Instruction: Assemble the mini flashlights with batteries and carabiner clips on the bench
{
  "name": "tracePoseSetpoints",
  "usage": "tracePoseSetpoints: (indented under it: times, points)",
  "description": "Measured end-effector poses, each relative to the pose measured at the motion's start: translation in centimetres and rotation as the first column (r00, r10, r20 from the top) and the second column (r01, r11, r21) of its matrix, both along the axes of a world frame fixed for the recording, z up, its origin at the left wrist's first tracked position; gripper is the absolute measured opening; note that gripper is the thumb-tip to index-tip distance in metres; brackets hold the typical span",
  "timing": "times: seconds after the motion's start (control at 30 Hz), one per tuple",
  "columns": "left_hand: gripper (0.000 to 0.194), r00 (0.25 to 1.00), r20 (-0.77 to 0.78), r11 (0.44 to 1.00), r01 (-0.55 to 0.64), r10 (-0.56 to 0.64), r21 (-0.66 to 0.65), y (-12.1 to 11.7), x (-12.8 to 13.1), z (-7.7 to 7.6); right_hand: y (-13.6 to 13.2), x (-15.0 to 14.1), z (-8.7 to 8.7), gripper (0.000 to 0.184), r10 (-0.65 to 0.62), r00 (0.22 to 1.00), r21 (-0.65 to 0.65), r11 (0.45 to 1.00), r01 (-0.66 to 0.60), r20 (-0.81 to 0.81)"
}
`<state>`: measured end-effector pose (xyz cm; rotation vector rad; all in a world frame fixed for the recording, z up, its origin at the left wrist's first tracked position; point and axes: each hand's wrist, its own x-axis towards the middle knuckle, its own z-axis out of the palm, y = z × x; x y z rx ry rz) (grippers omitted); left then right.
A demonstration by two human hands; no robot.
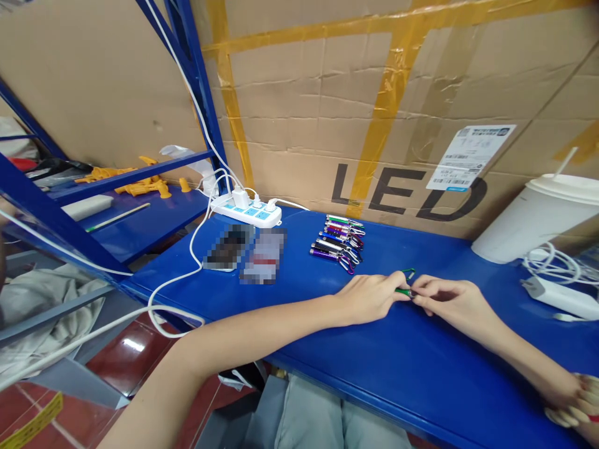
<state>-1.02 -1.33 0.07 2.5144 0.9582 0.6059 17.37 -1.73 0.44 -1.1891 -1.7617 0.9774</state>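
Observation:
Both my hands meet over the blue table [412, 362], pinching a small green keychain torch [405, 290] between them. My left hand [372, 296] grips its body with closed fingers. My right hand [447, 299] pinches the other end. A green carabiner clip [409, 272] sticks out just behind the fingers. Beyond my left hand lies a row of several small coloured keychain torches [339, 243] with clips, side by side.
Two phones [248, 252] lie left of the torch row, near a white power strip [246, 211] with plugs and cables. A white lidded cup [538, 218] and a charger [559, 296] stand at right. Cardboard boxes [374, 112] wall the back. Blue shelving [140, 206] holds orange parts at left.

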Motion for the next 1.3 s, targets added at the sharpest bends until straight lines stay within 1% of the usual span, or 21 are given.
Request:
tracePoseSetpoints:
  times: [0.2,0.4,0.53,0.67,0.83,0.97,1.07,1.17,1.3]
  points:
    - [0.015,0.998,0.058,1.0,-0.021,0.022,-0.01,0.2,0.2,-0.3,-0.3,-0.9,0.8,0.045,-0.03,0.997,-0.043,0.999,0.028,-0.067]
    - [0.017,0.995,0.099,0.999,-0.019,0.022,-0.032,0.2,0.5,-0.1,0.1,-0.2,0.5,0.047,-0.048,0.998,-0.131,0.991,0.041,-0.051]
    - [0.021,0.995,0.088,0.999,-0.045,0.047,-0.028,0.0,0.7,0.1,0.4,0.5,0.2,0.044,-0.018,0.999,-0.159,0.987,0.01,-0.048]
    - [0.028,0.996,0.077,0.999,-0.043,0.046,-0.032,0.0,0.8,0.4,0.6,0.7,-0.1,0.042,0.001,0.999,-0.164,0.986,-0.007,-0.04]
    - [0.025,0.994,0.073,0.997,-0.078,0.076,0.016,0.0,0.7,0.5,0.8,0.5,-0.1,0.041,0.006,0.999,-0.167,0.986,-0.012,-0.035]
    - [0.025,0.991,0.055,0.992,-0.123,0.122,0.0,0.0,0.6,0.6,0.8,0.1,0.3,0.04,0.0,1.0,-0.187,0.982,-0.004,-0.021]
    - [0.025,0.984,0.079,0.988,-0.155,0.157,-0.023,0.1,0.5,0.6,0.9,-0.1,0.4,0.038,-0.045,0.998,-0.169,0.985,0.038,-0.041]
    - [0.025,0.978,0.115,0.984,-0.168,0.174,-0.056,0.3,0.4,0.5,1.0,-0.1,0.1,0.044,-0.081,0.994,-0.121,0.99,0.072,-0.071]
    - [0.026,0.969,0.147,0.977,-0.18,0.196,-0.118,0.6,0.4,0.4,1.2,0.0,0.1,0.04,-0.058,0.998,-0.044,0.997,0.057,-0.023]
